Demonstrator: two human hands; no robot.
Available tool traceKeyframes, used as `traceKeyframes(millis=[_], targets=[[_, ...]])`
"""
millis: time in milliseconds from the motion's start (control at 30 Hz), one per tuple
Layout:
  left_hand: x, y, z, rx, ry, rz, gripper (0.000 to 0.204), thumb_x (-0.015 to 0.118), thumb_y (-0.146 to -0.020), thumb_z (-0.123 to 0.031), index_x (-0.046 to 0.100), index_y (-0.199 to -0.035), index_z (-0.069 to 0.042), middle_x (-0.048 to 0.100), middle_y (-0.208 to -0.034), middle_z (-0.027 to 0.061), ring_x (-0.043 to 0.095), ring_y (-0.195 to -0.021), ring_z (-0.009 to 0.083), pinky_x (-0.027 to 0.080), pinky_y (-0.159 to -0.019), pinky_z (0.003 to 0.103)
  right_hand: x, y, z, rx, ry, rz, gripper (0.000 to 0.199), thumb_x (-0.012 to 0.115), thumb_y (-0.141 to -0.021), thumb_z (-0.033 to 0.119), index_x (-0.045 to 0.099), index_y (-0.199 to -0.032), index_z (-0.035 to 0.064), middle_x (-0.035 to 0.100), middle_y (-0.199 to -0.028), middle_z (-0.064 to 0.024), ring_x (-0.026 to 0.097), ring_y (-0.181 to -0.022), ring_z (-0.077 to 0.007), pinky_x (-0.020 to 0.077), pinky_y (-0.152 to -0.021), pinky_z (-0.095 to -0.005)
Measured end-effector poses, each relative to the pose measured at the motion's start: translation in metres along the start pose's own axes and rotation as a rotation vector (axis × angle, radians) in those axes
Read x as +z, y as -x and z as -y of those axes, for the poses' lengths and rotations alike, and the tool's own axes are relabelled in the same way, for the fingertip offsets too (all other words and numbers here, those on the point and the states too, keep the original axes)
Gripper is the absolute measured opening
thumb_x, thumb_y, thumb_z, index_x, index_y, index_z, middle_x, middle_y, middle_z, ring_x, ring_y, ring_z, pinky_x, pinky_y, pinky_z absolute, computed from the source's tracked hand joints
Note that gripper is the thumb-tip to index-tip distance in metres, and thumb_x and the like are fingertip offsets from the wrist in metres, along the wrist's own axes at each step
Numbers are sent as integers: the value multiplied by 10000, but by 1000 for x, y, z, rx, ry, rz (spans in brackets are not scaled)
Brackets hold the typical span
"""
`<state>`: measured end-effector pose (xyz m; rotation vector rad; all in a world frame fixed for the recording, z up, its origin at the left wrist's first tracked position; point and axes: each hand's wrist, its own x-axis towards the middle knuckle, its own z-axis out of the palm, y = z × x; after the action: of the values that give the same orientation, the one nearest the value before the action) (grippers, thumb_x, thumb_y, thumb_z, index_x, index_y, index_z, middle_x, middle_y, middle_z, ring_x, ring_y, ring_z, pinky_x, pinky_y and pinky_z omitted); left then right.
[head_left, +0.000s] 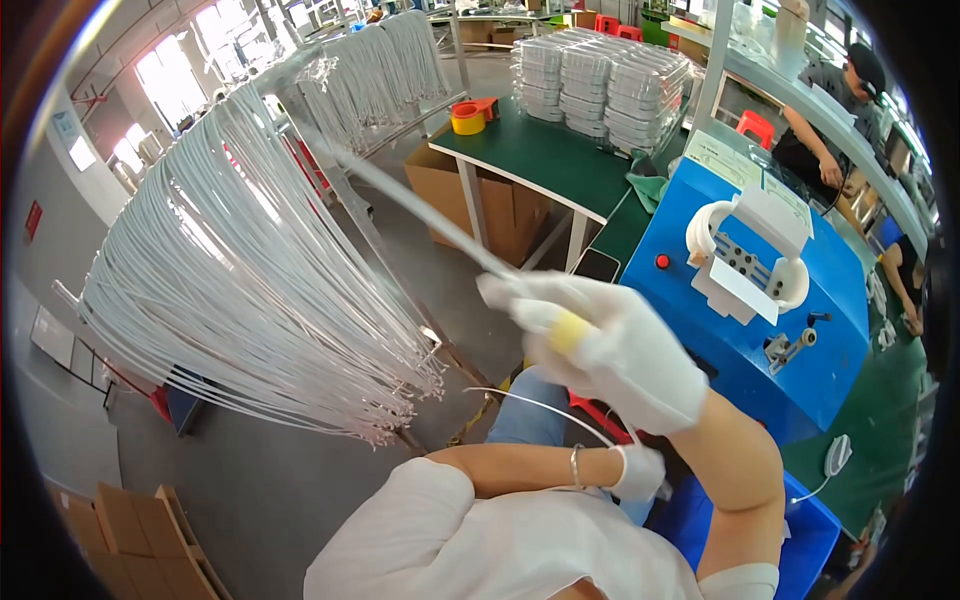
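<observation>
Head view: the right hand (610,350), gloved white, has its fingers closed around a white cable (420,205) drawn out blurred from the rack (240,270) at left, which hangs full of cables. The left hand (637,470), lower centre, pinches a thin cable end. The winding jig (745,255) on the blue machine (830,330) stands unloaded. Clear trays (600,80) are stacked on the green counter (545,155); their contents are unreadable.

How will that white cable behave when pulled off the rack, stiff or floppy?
Probably floppy: the white cables drape in long curves over the rack. The white cable in the gloved right hand looks straight only because it is drawn taut. Likely light; its tail curls loosely near the left hand. Neighbouring strands may tangle.
</observation>
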<state>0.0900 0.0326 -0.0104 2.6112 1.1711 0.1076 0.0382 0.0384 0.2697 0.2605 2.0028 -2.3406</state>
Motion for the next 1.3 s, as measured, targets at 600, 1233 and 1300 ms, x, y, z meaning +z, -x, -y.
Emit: traceKeyframes(millis=[600, 1233, 1300], targets=[[-185, 262, 10, 443, 1303, -1739, 291, 415, -993, -298, 458, -787, -97, 379, -554, -7, 315, -386, 36, 231, -335, 183, -151, 297, -226, -432, -811, -1075, 615, 374, -976, 467, 416, -1344, -23, 438, -583, -9, 375, -476, -89, 368, -484, -223], [-218, 92, 71, -334, 1434, -1172, 246, 644, -875, -257, 567, -910, -27, 513, -641, -10, 345, -420, 19, 258, -399, 154, -105, 234, -128, -115, 528, -1301, 224, 593, -893, 187, 644, -798, -10, 429, -659, 43, 361, -550, -24, 238, -492, -188], [-227, 91, 72, -461, 1382, -1201, 158, 602, -906, -172, 574, -911, -17, 528, -634, -1, 347, -418, 16, 244, -395, 162, -107, 237, -124, -115, 517, -1369, 138, 611, -873, 105, 637, -811, -16, 476, -677, 12, 397, -589, -44, 280, -525, -208]])
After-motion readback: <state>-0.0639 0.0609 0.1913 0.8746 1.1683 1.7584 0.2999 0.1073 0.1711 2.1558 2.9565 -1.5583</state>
